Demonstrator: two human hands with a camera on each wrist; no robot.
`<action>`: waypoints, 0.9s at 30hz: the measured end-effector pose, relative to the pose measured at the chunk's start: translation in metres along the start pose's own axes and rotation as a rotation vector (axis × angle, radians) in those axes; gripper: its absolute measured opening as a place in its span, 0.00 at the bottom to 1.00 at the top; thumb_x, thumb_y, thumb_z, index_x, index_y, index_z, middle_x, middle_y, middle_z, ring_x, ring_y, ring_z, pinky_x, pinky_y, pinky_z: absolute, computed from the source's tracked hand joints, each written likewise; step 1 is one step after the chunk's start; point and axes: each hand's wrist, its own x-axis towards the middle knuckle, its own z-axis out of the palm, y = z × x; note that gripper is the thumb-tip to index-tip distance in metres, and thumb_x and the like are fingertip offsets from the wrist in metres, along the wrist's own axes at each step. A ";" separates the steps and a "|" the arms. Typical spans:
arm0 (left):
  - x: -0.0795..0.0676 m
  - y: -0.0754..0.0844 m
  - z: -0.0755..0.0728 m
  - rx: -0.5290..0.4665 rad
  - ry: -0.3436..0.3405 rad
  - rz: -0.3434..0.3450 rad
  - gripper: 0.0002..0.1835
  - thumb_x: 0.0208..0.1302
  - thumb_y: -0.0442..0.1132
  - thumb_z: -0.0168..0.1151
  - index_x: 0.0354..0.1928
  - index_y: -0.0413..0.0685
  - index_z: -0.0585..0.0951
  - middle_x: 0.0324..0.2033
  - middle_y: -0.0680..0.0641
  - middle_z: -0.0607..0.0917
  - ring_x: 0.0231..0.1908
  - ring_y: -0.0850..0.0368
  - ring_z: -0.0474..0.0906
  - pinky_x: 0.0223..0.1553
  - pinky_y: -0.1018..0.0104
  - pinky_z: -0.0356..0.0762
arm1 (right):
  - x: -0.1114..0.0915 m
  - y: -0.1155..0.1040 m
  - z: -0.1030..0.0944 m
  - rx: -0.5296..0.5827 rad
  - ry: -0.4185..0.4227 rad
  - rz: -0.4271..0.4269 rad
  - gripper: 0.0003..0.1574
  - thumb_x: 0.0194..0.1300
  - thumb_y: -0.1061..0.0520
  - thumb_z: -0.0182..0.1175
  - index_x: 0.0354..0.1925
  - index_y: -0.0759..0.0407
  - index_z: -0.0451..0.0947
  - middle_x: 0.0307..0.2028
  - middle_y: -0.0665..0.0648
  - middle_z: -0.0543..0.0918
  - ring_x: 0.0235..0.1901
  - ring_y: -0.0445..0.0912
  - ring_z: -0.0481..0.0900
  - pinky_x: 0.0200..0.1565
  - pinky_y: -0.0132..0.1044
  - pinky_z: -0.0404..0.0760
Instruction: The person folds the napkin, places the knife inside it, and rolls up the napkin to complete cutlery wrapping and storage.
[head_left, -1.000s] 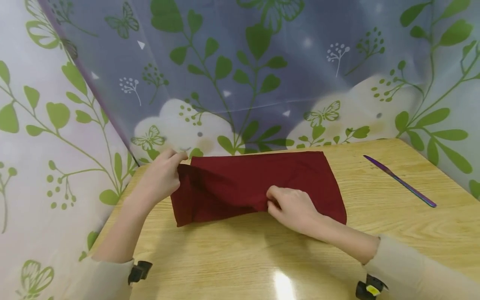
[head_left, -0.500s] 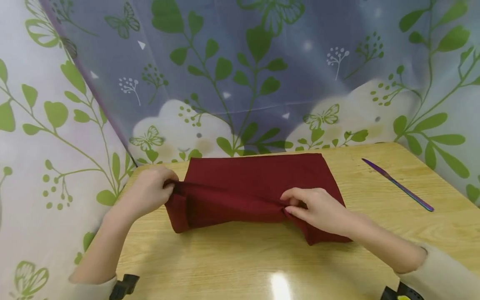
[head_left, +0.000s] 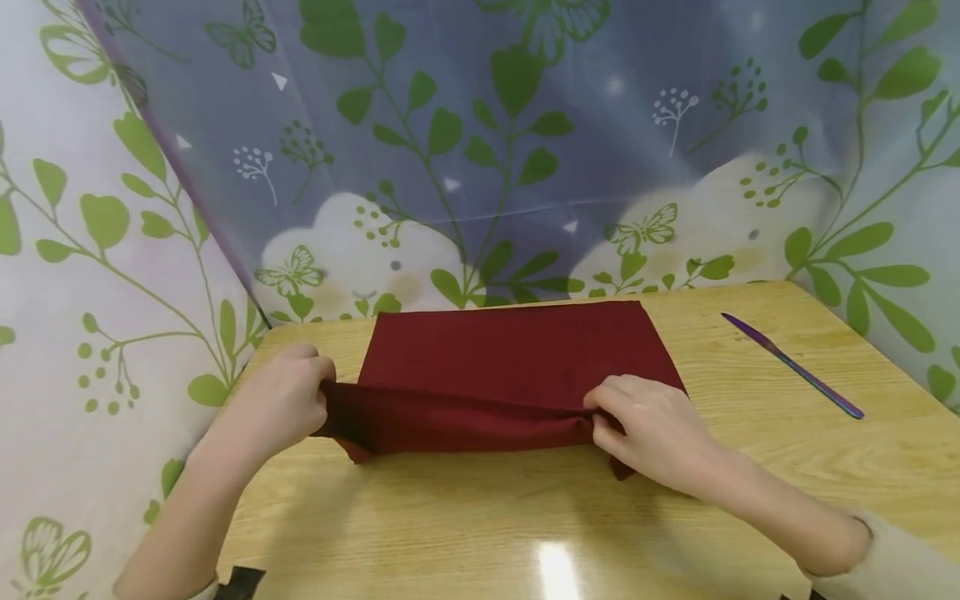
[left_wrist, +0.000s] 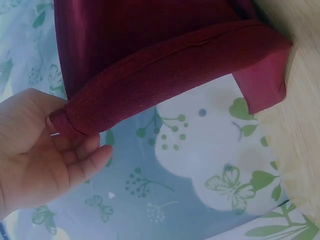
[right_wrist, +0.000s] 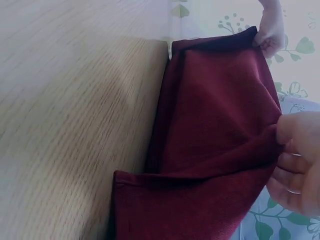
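Observation:
A dark red cloth (head_left: pixel 510 350) lies folded on the wooden table, its near layer lifted up between both hands. My left hand (head_left: pixel 281 404) pinches the left corner of that raised edge; in the left wrist view, thumb and fingers close on the cloth (left_wrist: pixel 150 75) and the other fingers curl loosely below. The right hand (head_left: pixel 652 429) pinches the same edge further right, where the fabric bunches. In the right wrist view the cloth (right_wrist: pixel 215 110) hangs in a slack sheet from the right hand (right_wrist: pixel 300 160), with the left hand (right_wrist: pixel 271 32) at its far corner.
A table knife (head_left: pixel 791 364) with a purple-blue sheen lies right of the cloth. The wooden table (head_left: pixel 450 525) ends at a patterned curtain (head_left: pixel 480 150) behind and at both sides.
Both hands have come nearer, drawing the cloth's edge with them. The left has shifted left and down, the right further right. The lifted edge is now stretched straighter; the knife stays put.

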 end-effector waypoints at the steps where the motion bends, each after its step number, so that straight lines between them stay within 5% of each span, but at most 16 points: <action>1: -0.001 0.001 -0.001 0.004 0.008 -0.004 0.09 0.42 0.21 0.53 0.23 0.41 0.79 0.23 0.48 0.73 0.26 0.51 0.72 0.27 0.59 0.71 | 0.000 0.001 0.000 -0.022 0.033 -0.012 0.10 0.45 0.66 0.57 0.27 0.53 0.76 0.26 0.45 0.76 0.25 0.38 0.71 0.24 0.31 0.70; 9: -0.009 0.004 -0.009 0.039 0.146 -0.033 0.10 0.38 0.20 0.52 0.21 0.42 0.76 0.21 0.49 0.72 0.27 0.49 0.70 0.30 0.55 0.66 | -0.001 -0.001 -0.003 -0.089 0.089 0.045 0.10 0.41 0.69 0.56 0.25 0.56 0.75 0.23 0.47 0.74 0.21 0.40 0.68 0.21 0.31 0.67; 14: -0.012 0.002 -0.008 0.040 0.168 -0.048 0.10 0.38 0.20 0.52 0.19 0.41 0.74 0.20 0.48 0.72 0.26 0.48 0.69 0.28 0.56 0.67 | 0.000 0.002 -0.008 -0.096 0.080 0.075 0.11 0.44 0.69 0.59 0.29 0.58 0.75 0.22 0.49 0.77 0.21 0.42 0.73 0.20 0.34 0.70; 19: -0.014 -0.003 -0.008 0.007 0.183 -0.079 0.10 0.41 0.20 0.50 0.21 0.41 0.74 0.22 0.47 0.75 0.27 0.47 0.70 0.28 0.54 0.69 | 0.001 0.008 -0.018 -0.022 -0.014 0.102 0.11 0.49 0.68 0.66 0.33 0.59 0.77 0.28 0.51 0.81 0.27 0.45 0.79 0.27 0.38 0.77; 27: -0.017 -0.010 -0.011 -0.034 0.179 -0.081 0.10 0.44 0.20 0.49 0.24 0.40 0.76 0.23 0.46 0.76 0.27 0.48 0.72 0.28 0.54 0.69 | -0.008 0.026 -0.033 0.062 -0.069 0.083 0.17 0.45 0.75 0.63 0.33 0.59 0.78 0.32 0.49 0.76 0.29 0.42 0.76 0.28 0.34 0.76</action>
